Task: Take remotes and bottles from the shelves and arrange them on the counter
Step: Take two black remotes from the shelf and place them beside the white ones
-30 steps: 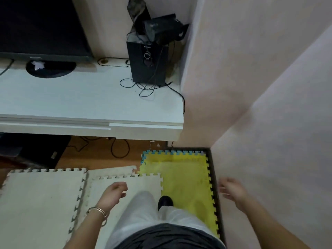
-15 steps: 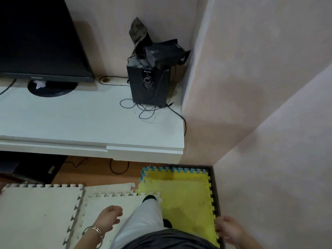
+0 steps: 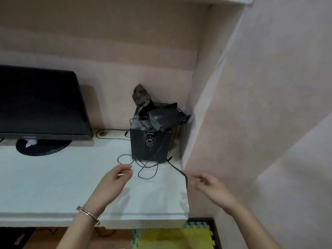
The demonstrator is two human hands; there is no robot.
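No remote or bottle shows in this view. The white counter [image 3: 53, 186] runs across the lower left to the corner wall. My left hand [image 3: 111, 182], with a bangle on the wrist, is raised over the counter's right part, fingers apart and holding nothing. My right hand [image 3: 213, 189] hovers just past the counter's right end, near the wall, blurred, fingers loosely spread and empty. A shelf edge [image 3: 228, 0] shows at the top right corner; what lies on it is hidden.
A black monitor [image 3: 39, 103] on a round stand occupies the counter's left. A black speaker [image 3: 149, 146] with dark items piled on top sits in the corner, its cables [image 3: 145, 168] looping over the counter. Walls close in on the right. Foam floor mats [image 3: 172, 238] lie below.
The view has tilted upward from the floor to the counter and wall. Both hands rose from beside my legs to counter height, the left now over the counter.
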